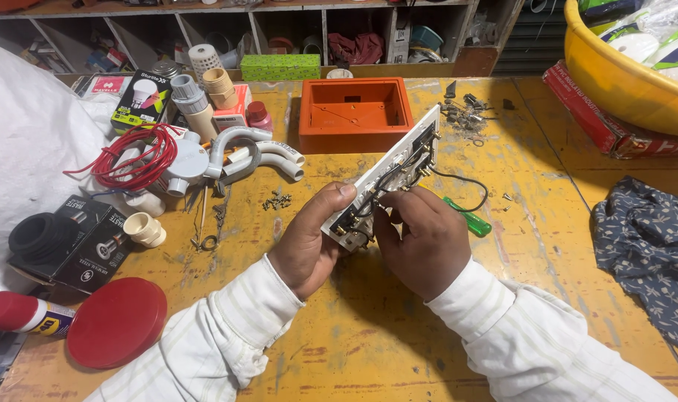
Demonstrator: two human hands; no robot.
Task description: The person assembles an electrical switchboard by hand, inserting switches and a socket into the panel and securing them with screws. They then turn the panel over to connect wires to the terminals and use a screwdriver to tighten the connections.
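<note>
Sleeves [503, 335]: white, nearest camera.
Left hand [305, 238]: fingers grip switch plate [387, 175], tilted.
Right hand [421, 238]: fingers pinch black wire [469, 195] at its back.

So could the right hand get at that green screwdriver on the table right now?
Probably yes. The green screwdriver lies on the table just beyond the right hand, with nothing lying between them. But that hand is busy at the white switch plate and its wires, so it would have to let go first.

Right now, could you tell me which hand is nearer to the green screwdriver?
Right. The right hand sits just beside the green screwdriver, while the left hand grips the switch plate farther away.
</note>
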